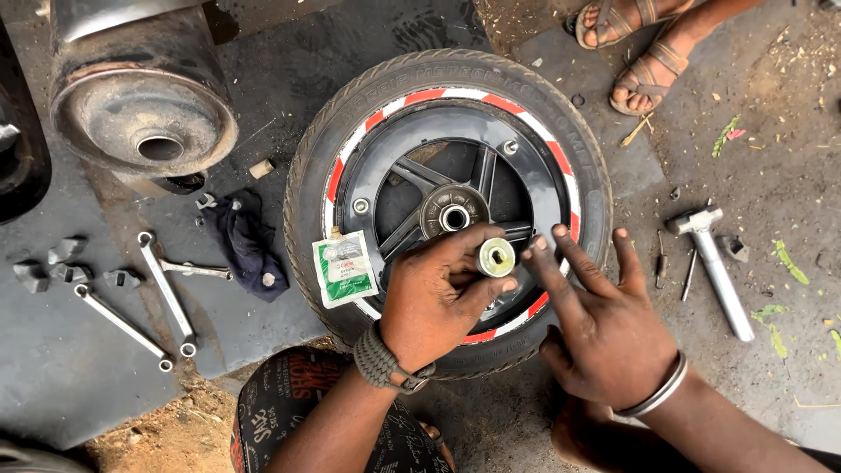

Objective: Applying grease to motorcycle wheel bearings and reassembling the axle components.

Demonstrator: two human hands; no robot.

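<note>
Over the lower right of the wheel, lying flat on the ground with its red-and-white rim stripe up: left hand gripping a small round bearing between thumb and fingertips, open bore facing up, greenish grease on its face. Right hand just beside it, fingers spread and loose, holding nothing, index fingertip touching or nearly touching the bearing's edge (contact too fine to tell). Just above the bearing, at the wheel's centre, the hub with its open hole. On the wheel's lower left edge, a small green-and-white sachet, lying partly on the tyre. Left of the wheel, a dark blue rag on the grey mat; farther left, two spanners crossed, a third spanner below them, and a few grey metal bits. Up and left of the wheel, a rusty muffler, its outlet facing the camera. Right of the wheel, on the dirt, a metal hammer with a thin punch near it. Above the wheel's right shoulder, another person's sandalled feet. Below the wheel, a printed dark knee of the wearer's shorts.
</note>
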